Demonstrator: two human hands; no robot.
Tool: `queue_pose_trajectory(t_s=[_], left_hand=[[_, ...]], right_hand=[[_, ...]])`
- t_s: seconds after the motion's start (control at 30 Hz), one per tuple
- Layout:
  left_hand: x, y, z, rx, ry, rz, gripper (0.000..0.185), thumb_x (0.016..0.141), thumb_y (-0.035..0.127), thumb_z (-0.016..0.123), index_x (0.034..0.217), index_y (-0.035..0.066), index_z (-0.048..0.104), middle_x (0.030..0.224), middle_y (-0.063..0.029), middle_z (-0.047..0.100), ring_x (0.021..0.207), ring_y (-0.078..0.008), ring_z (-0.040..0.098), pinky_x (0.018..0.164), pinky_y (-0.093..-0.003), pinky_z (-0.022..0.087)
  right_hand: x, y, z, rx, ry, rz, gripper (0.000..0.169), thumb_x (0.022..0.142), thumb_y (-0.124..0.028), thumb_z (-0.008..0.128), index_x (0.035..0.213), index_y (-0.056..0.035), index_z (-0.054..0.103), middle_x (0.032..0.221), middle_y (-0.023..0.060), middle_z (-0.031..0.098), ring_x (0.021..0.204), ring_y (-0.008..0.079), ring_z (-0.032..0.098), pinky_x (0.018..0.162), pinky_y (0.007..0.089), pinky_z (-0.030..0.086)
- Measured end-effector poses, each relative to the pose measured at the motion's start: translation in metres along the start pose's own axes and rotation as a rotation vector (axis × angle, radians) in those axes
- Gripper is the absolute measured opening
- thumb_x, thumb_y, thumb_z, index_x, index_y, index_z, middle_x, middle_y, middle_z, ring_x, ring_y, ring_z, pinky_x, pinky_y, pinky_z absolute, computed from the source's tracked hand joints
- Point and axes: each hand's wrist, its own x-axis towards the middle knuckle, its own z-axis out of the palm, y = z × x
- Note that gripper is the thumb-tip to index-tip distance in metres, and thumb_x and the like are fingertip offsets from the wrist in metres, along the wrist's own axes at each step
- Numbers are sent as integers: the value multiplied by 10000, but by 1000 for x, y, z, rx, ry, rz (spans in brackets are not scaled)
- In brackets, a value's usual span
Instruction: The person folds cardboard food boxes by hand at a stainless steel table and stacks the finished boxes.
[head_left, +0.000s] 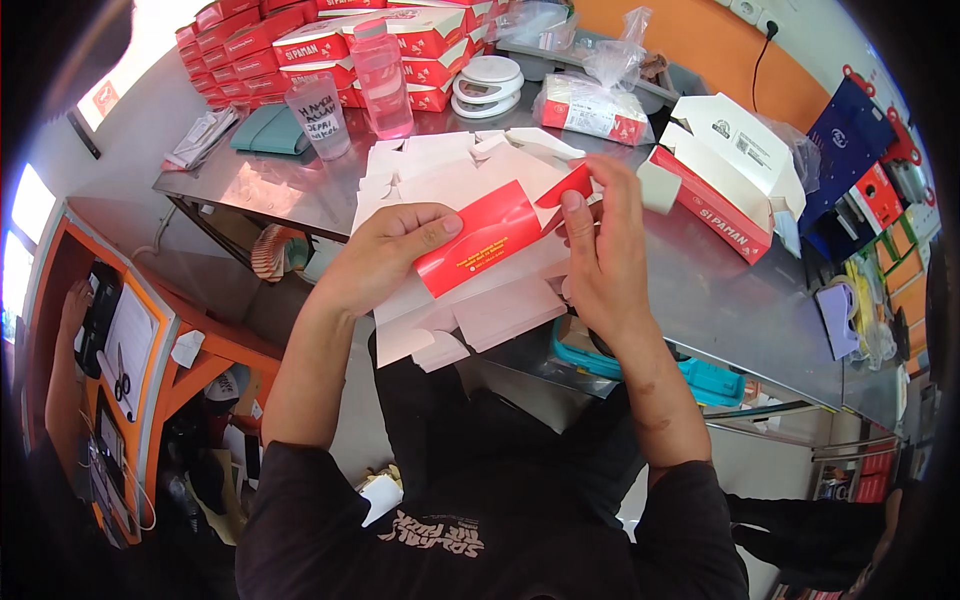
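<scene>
Both my hands hold a red and white cardboard box blank (487, 236) over the near edge of the steel table. My left hand (390, 251) pinches its left end, the thumb on the red printed panel. My right hand (611, 244) grips a small red end flap between thumb and fingers; the flap stands bent up from the panel. Under the blank lies a stack of flat white cardboard blanks (442, 169), partly overhanging the table edge. To the right, an open red and white box (712, 214) rests with its lid raised.
Folded red boxes (315, 52), a pink bottle (382, 82), a plastic cup (319, 120), a kitchen scale (487, 86) and a bagged box (592, 109) line the back. A tape roll and dispenser (838, 319) sit right. Another person's arm (64, 375) reaches over the orange desk at left.
</scene>
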Motion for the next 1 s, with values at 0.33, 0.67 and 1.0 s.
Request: queue_pose_trajectory(t_s=[0.33,0.67,1.0], left_hand=[[-8,4,7,549,50,264,265,956,222,550,965,-21,655,778,-106,647,734,-133,569,709,-328,478],[-10,8,16,405,45,328,320,919,204,537,865,-95,638,698,-217,611,611,-237,569,637,-371,469],[-9,10,20,397,46,363,326,915,205,547,907,-107,644,746,-222,640,663,-251,610,664,-370,479]], right_hand=[[14,-23,10,-174,-111,-166,225,884,-137,634,1058,6,656,1014,178,678,921,344,661,805,379,517],[15,-37,5,-99,-191,33,257,894,-109,666,1114,25,661,998,155,700,871,220,647,752,335,502],[23,-26,-3,-96,-261,36,289,866,-108,701,1121,23,664,974,160,694,856,195,631,715,310,502]])
